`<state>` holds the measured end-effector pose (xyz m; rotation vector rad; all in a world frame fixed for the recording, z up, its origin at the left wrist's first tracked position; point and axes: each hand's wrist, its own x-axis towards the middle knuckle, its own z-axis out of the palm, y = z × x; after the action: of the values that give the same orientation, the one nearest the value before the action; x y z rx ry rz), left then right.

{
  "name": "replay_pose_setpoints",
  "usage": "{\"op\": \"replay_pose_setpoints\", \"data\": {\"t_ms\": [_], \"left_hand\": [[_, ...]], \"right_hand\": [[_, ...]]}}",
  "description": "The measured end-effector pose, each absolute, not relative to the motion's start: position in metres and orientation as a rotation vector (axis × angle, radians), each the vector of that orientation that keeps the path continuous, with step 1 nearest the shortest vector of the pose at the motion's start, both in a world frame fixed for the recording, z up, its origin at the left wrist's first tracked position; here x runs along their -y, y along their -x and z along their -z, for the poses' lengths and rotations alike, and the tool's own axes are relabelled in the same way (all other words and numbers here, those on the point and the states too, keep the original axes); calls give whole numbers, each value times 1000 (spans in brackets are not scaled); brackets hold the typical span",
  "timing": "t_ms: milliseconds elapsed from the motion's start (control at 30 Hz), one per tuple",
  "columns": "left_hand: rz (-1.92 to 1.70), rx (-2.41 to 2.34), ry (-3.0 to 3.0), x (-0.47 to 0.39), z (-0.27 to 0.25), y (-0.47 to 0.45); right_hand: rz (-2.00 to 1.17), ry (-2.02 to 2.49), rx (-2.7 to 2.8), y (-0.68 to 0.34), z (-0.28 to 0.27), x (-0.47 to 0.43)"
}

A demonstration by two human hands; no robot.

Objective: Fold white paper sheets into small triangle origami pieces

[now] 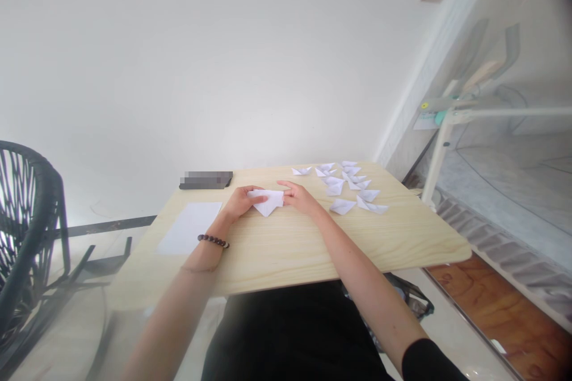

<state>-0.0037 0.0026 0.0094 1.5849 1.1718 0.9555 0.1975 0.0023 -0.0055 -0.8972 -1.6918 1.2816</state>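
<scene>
Between my two hands is a sheet of white folded paper [268, 203], its lower edge coming to a point. My left hand [241, 201] grips its left side, thumb lying across the front. At the right end, my right hand [298, 197] pinches the edge, with the index finger stretched out above. Several folded white paper boats [343, 206] stand on the table to the right of my right hand. Flat white paper [190, 226] lies on the left, partly behind my left wrist, which wears a dark bead bracelet [213, 241].
The light wooden table [277, 256] has rounded corners and backs onto a white wall. A dark flat object [205, 180], partly blurred out, lies at its back left. A dark woven chair [31, 220] stands left, and a white metal frame [440, 155] stands right.
</scene>
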Motion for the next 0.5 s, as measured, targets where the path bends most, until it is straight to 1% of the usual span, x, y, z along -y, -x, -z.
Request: {"op": "replay_pose_setpoints", "data": {"t_ms": [200, 400, 500], "left_hand": [[-958, -1181, -1604, 0, -10, 4], [-954, -1189, -1649, 5, -14, 1], [-944, -1177, -1647, 4, -14, 2]], "right_hand": [[-1349, 877, 1583, -193, 6, -1], [-1138, 1002, 1638, -186, 12, -2], [-1125, 1009, 1702, -189, 8, -1]]}}
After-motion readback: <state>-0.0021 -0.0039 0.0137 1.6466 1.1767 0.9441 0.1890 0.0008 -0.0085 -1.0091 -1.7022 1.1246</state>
